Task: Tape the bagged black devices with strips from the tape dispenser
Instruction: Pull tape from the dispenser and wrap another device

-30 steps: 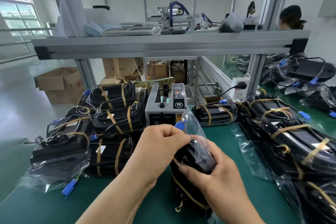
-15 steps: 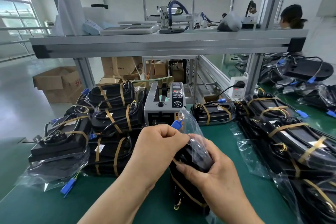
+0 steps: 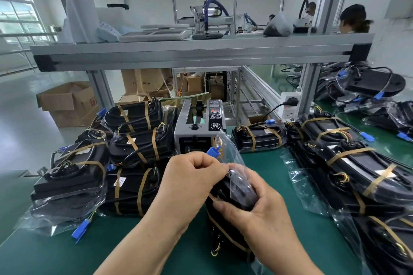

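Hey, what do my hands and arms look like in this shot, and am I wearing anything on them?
Both are bare. The left hand and the right hand have no gloves, and no ring shows on the fingers in view. The left forearm and the right forearm are uncovered down to the picture's bottom edge: no sleeve, watch or wristband is visible.

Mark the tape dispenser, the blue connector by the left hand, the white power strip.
tape dispenser (image 3: 202, 132): head view, grey front panel.
blue connector (image 3: 214, 152): head view, plastic body.
white power strip (image 3: 289, 112): head view, front face.
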A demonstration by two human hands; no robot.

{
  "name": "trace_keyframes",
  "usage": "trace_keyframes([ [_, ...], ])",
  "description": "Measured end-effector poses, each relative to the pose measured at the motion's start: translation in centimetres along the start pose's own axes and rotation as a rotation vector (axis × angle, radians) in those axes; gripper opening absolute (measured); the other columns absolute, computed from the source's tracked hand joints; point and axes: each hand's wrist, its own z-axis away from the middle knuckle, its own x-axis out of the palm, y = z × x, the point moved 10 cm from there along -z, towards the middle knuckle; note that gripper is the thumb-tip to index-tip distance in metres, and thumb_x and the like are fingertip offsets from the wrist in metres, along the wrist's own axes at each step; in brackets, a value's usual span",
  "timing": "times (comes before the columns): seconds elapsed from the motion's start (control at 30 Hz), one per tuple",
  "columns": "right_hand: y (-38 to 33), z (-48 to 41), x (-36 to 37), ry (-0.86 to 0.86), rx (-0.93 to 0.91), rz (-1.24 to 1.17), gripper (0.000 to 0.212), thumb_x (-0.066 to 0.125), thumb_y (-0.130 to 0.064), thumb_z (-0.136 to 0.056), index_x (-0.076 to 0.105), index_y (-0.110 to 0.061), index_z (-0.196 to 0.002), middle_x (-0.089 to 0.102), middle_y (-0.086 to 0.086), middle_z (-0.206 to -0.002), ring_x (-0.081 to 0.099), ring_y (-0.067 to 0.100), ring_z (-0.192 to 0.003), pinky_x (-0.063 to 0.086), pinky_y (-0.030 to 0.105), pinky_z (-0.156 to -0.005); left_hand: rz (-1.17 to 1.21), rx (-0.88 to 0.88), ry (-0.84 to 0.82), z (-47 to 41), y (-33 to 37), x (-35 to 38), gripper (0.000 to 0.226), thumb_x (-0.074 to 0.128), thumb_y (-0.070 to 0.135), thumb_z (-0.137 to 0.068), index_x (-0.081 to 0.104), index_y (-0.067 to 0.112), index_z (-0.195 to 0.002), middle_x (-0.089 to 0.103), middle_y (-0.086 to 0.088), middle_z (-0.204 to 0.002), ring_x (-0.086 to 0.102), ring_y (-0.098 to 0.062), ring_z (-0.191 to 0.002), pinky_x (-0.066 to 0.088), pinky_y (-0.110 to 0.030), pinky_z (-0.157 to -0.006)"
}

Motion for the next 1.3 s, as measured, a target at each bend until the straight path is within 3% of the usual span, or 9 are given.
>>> trace_keyframes([
  [0.77, -0.33, 0.10, 0.19, -0.007, -0.049, 0.032, 0.061, 0.084, -0.031, -0.063, 0.064, -0.042, -0.119, 0.074, -0.012, -0.108, 0.070, 0.007, -0.099, 0.056, 0.031, -0.089, -0.086, 0.028, 0.068, 0.06, -0.20, -0.42, 0.014, 0.079, 0.021, -0.074, 0.071, 0.021, -0.062, 0.067, 0.006, -0.059, 0.057, -0.001, -0.055, 0.048, -0.014, -0.054],
  [1.0, -0.21, -0.02, 0.09, -0.006, -0.034, 0.018, 0.068, 0.083, -0.034, -0.058, 0.064, -0.038, -0.122, 0.073, -0.016, -0.108, 0.069, 0.001, -0.100, 0.052, 0.019, -0.086, 0.114, 0.022, 0.019, 0.19, -0.04, -0.16, 0.018, 0.075, 0.013, -0.076, 0.071, 0.013, -0.059, 0.066, 0.002, -0.058, 0.058, 0.000, -0.053, 0.046, -0.010, -0.051],
  [1.13, -0.12, -0.04, 0.16, -0.010, -0.031, 0.014, 0.068, 0.084, -0.033, -0.060, 0.063, -0.036, -0.124, 0.073, -0.014, -0.111, 0.069, 0.004, -0.103, 0.054, 0.028, -0.091, 0.086, 0.013, 0.003, 0.10, -0.30, 0.19, 0.014, 0.076, 0.012, -0.076, 0.071, 0.008, -0.063, 0.068, -0.002, -0.062, 0.060, -0.003, -0.057, 0.049, -0.012, -0.055],
  [1.3, -0.18, -0.01, 0.09, 0.000, -0.029, 0.011, 0.067, 0.084, -0.032, -0.060, 0.063, -0.035, -0.124, 0.073, -0.015, -0.110, 0.069, 0.003, -0.103, 0.054, 0.032, -0.094, -0.017, 0.048, 0.037, 0.08, -0.11, -0.10, 0.014, 0.078, 0.019, -0.073, 0.071, 0.015, -0.062, 0.066, 0.003, -0.060, 0.057, -0.003, -0.057, 0.049, -0.015, -0.057],
])
